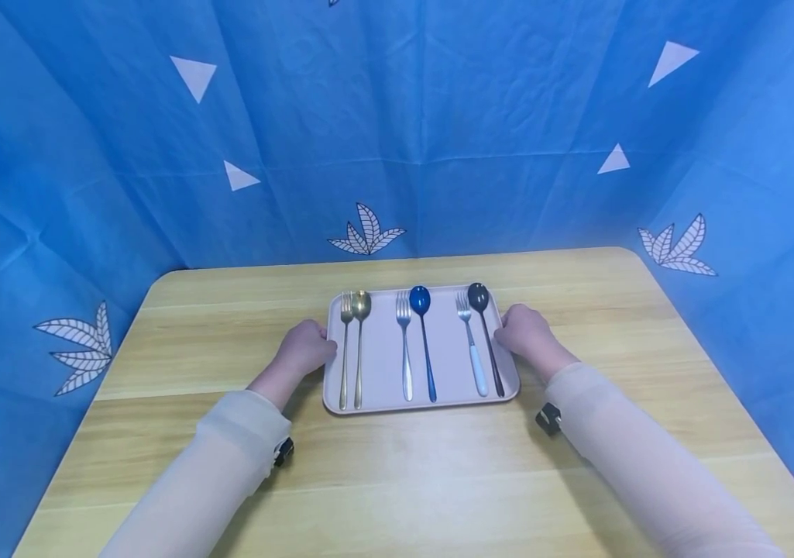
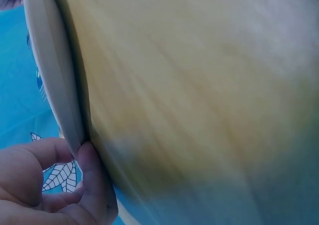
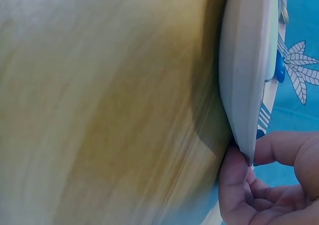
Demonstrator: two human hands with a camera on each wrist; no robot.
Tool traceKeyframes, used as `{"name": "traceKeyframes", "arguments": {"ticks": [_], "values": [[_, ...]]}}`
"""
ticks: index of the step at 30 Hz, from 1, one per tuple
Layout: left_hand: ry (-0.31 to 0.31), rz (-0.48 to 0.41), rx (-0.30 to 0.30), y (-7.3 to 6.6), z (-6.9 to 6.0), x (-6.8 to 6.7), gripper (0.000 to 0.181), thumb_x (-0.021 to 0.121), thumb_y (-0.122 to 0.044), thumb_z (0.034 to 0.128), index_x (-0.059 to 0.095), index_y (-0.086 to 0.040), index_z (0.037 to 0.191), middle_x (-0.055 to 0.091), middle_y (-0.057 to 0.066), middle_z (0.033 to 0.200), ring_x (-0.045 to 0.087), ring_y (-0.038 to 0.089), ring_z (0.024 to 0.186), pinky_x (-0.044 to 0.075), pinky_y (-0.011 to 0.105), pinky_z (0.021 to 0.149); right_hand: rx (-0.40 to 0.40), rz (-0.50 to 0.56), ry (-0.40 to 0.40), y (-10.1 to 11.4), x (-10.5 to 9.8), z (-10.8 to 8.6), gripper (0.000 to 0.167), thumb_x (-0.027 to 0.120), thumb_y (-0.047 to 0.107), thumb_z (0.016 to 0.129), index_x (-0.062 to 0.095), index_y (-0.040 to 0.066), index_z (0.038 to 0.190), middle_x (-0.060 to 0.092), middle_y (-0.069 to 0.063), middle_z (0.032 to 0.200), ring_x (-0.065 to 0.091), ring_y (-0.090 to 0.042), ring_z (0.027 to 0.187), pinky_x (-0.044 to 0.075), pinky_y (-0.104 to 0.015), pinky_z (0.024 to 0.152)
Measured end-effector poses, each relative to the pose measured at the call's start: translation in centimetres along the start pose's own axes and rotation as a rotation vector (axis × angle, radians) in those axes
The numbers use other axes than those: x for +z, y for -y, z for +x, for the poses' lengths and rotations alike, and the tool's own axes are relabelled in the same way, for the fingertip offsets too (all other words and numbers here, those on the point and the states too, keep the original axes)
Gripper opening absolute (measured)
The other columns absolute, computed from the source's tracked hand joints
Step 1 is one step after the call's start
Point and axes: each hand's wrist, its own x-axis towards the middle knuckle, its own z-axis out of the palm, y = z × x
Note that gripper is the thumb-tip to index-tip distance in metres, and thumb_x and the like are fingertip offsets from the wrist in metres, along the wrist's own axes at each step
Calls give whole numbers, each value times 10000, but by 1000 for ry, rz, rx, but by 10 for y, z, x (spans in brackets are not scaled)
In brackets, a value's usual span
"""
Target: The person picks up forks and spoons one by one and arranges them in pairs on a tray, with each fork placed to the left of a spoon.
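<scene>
A pale pink tray [image 1: 383, 349] is held at both short sides, by my left hand [image 1: 306, 346] and my right hand [image 1: 526, 335]. In the left wrist view, thumb and fingers pinch the rim of the tray [image 2: 55, 60]. The right wrist view has the same kind of pinch on the opposite end. From left to right on the tray lie a gold fork [image 1: 346, 312], a gold spoon [image 1: 361, 305], a silver fork [image 1: 403, 306], a blue spoon [image 1: 421, 300], a fork with a light blue handle [image 1: 478, 370] and a black spoon [image 1: 478, 296].
The wooden table [image 1: 403, 480] extends around the tray, its far edge close to a blue curtain [image 1: 480, 116] with white leaf and triangle prints. More curtain hangs at both sides. Small black devices [image 1: 548, 418] sit at the wrists.
</scene>
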Motion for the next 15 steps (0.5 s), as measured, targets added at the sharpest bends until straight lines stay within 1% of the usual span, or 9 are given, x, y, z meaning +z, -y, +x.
{"name": "traceKeyframes", "arguments": {"ticks": [5, 9, 12, 15], "values": [[-5, 1, 1, 0, -2, 0, 286, 535, -73, 836, 413, -126, 583, 343, -29, 526, 363, 144, 479, 323, 275, 465, -13, -3, -4, 1, 0, 0, 253, 580, 72, 856, 478, 107, 628, 523, -47, 633, 493, -191, 600, 443, -309, 589], [-13, 3, 18, -1, -4, -1, 289, 517, -67, 832, 395, -128, 577, 330, -32, 517, 348, 140, 467, 306, 273, 454, -23, -16, -11, 0, 0, 1, 266, 582, 72, 839, 456, 117, 609, 488, -28, 600, 476, -182, 572, 430, -303, 558], [-23, 8, 33, -2, -5, -1, 295, 508, -66, 826, 385, -131, 566, 318, -36, 506, 337, 133, 457, 292, 267, 445, -22, -8, -8, 0, -1, 1, 271, 584, 72, 840, 456, 119, 605, 483, -20, 591, 473, -175, 560, 431, -296, 546], [-28, -4, 36, -2, -5, -1, 294, 510, -69, 823, 381, -138, 569, 319, -40, 507, 341, 133, 460, 294, 265, 447, -11, 7, -1, -1, -1, 1, 278, 590, 76, 847, 455, 120, 608, 467, -10, 583, 465, -166, 553, 433, -292, 545]]}}
